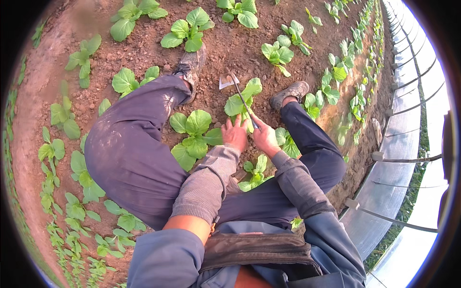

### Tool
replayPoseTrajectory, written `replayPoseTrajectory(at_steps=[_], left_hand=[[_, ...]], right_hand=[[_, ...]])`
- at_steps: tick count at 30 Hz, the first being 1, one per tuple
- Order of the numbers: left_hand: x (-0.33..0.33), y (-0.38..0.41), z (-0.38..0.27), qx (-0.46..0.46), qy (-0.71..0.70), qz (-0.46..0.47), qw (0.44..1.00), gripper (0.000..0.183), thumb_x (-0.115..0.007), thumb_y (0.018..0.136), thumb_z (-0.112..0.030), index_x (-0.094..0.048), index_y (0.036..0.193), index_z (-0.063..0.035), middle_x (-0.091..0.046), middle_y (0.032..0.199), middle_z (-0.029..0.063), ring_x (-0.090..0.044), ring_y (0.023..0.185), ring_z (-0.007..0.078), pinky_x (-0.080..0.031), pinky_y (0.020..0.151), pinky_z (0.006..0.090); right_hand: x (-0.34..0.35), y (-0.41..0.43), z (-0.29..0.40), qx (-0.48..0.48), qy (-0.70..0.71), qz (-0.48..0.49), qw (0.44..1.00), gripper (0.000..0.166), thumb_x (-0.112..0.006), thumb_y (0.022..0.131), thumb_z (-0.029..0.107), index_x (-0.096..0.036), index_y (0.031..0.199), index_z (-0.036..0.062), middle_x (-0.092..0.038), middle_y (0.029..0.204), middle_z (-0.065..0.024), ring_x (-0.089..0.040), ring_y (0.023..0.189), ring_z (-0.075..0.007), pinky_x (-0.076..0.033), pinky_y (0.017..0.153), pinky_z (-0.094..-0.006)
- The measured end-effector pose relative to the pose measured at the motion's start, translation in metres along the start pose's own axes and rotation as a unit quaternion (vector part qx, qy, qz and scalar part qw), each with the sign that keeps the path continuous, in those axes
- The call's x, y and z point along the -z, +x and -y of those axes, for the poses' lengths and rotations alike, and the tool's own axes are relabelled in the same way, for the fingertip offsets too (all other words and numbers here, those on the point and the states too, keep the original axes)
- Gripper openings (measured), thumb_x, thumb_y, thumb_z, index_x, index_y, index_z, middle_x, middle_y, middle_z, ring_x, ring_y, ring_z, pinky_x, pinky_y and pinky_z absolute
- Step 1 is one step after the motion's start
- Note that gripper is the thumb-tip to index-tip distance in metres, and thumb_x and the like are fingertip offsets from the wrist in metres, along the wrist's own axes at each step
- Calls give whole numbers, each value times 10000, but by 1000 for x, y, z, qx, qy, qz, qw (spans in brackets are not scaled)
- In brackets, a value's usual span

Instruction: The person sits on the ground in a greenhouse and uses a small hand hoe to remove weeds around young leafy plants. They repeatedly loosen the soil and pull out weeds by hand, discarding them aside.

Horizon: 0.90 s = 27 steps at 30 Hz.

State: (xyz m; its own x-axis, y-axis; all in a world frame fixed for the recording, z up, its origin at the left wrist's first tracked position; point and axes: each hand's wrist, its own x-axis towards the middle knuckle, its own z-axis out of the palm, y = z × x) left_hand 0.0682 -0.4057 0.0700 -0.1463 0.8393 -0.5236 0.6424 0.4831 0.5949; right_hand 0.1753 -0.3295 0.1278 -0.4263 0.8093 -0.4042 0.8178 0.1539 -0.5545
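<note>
Between my knees, my right hand (265, 136) grips the handle of a small hand hoe (242, 97). Its thin metal neck runs up and to the left across a young leafy green plant (248, 94), and the flat blade is at the far end, over the soil. My left hand (236, 132) is beside it at the base of the same plant, fingers spread and pointing down; whether the fingertips hold anything is hidden. A larger leafy plant (196, 138) grows just left of my left hand. A smaller one (256, 174) stands below my hands, near my legs.
My shoes (191, 68) rest on the crumbly brown soil (144, 54) to both sides. Rows of similar seedlings (86, 176) grow at the left, and more (326, 88) at the right. Beyond these, a greenhouse side wall of plastic film (390, 183) with curved metal ribs runs along the right.
</note>
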Motion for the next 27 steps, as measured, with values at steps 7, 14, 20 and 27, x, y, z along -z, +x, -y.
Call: replayPoseTrajectory(at_steps=[7,14,20,27], left_hand=[[41,-14,-10,-7,35,103,994,496,-708,821,-179,-645,1312,-163,-646,1368,156,-636,1249,371,-433,1079,566],[117,-62,-30,-155,167,108,968,335,-696,833,-208,-702,1126,-47,-732,1042,209,-705,1036,400,-558,904,515],[162,-167,-35,-213,170,5,962,462,-705,866,-212,-624,1295,-64,-705,1093,195,-687,1041,393,-551,908,498],[173,-228,-56,-239,163,110,951,526,-720,851,-192,-598,1355,-101,-697,1119,190,-675,1073,388,-548,910,499]], right_hand=[[-5,10,-2,9,25,-4,1000,515,-516,934,64,-621,1431,150,-712,1110,-287,-743,976,-371,-567,867,-408],[-9,16,16,51,85,-72,992,551,-524,902,74,-619,1436,169,-708,1119,-295,-730,1023,-384,-561,900,-430],[5,16,42,24,132,-82,988,568,-538,893,95,-605,1453,161,-725,1100,-275,-741,941,-352,-560,854,-415],[0,35,39,-35,158,-74,984,581,-532,916,118,-575,1491,188,-724,890,-159,-652,558,-205,-523,509,-377]])
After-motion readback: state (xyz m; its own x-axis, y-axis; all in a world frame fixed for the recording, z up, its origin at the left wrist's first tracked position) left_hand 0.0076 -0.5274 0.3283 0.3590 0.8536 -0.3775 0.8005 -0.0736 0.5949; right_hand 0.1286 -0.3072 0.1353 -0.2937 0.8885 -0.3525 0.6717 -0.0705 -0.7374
